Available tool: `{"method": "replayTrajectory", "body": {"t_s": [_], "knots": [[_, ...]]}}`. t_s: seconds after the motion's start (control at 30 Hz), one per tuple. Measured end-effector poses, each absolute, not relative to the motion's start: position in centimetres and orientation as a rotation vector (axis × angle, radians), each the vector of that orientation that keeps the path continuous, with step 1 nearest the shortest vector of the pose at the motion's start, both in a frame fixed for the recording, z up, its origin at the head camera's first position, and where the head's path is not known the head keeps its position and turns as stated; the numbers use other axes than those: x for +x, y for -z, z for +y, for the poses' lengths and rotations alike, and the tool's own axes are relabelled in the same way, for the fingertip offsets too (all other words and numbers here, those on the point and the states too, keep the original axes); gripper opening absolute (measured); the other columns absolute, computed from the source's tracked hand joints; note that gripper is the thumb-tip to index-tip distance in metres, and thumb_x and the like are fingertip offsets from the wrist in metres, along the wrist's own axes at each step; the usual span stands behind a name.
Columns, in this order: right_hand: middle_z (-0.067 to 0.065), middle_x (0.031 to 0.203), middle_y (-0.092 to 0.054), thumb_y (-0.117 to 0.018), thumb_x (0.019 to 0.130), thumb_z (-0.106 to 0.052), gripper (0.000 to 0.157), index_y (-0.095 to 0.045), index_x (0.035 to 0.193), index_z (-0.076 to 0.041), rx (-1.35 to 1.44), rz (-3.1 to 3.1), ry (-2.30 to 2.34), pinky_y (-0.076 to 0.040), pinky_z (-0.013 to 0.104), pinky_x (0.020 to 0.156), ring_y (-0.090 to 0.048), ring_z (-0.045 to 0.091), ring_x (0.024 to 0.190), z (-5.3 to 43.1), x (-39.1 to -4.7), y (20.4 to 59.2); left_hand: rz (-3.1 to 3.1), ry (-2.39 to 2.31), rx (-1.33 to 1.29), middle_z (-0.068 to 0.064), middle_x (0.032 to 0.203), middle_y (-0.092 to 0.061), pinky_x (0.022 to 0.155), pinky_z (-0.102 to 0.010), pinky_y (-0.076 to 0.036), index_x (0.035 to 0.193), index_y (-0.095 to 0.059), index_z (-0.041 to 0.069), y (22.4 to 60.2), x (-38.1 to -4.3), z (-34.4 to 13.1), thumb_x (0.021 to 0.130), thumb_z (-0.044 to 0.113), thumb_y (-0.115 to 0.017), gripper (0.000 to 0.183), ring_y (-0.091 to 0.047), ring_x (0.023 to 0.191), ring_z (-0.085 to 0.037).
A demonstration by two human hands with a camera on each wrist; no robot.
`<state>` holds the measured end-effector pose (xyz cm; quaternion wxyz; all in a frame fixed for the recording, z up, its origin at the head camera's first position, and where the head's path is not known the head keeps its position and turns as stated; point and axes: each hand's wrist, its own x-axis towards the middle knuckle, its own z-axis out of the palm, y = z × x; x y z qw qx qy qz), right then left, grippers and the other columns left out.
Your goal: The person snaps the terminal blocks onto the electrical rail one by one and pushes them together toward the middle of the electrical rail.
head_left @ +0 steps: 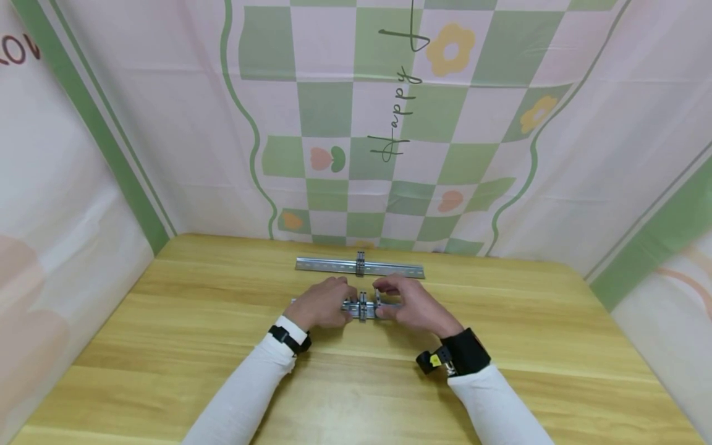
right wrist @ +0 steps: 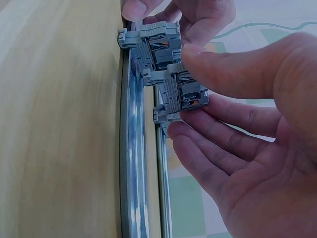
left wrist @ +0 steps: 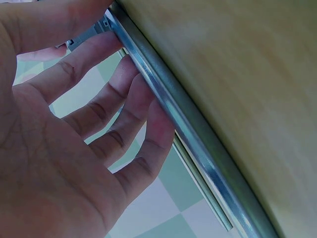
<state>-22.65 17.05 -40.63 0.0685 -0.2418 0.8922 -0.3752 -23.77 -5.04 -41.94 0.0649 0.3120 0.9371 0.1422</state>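
Observation:
Gripped by its edges in the left wrist view, the near metal DIN rail [left wrist: 173, 111] lies between the thumb and fingers of my left hand [head_left: 321, 303]. A grey terminal block [head_left: 363, 306] stands across this rail beside my left fingertips. My right hand [head_left: 410, 304] pinches a second grey terminal block [right wrist: 185, 91] between thumb and fingers. In the right wrist view that block is tilted, its foot close over the rail and right beside the first block. Its far side is hidden behind the right fingers.
Behind the hands a second DIN rail [head_left: 325, 264] lies parallel on the wooden table [head_left: 356, 383], with grey terminal blocks [head_left: 360, 264] near its middle. A checked cloth [head_left: 372, 111] hangs along the table's back edge, and more cloth hangs at both sides.

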Motion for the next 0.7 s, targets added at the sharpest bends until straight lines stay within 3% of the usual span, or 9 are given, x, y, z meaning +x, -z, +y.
{"method": "replayTrajectory", "body": {"t_s": [0.7], "knots": [[0.010,0.124,-0.054,-0.068,0.080,-0.015,0.051,-0.050,0.126,-0.003,-0.807,2.620,1.230,-0.041,0.037,0.092,-0.052,0.029,0.112,16.37,-22.67,41.67,2.842,-0.440,0.973,0.005,0.093,-0.050,0.069,-0.026,-0.041,0.111,-0.063,0.015,42.06,-23.84,-5.05,0.075,0.029,-0.069,0.039,-0.047,0.082,-0.012]]}}
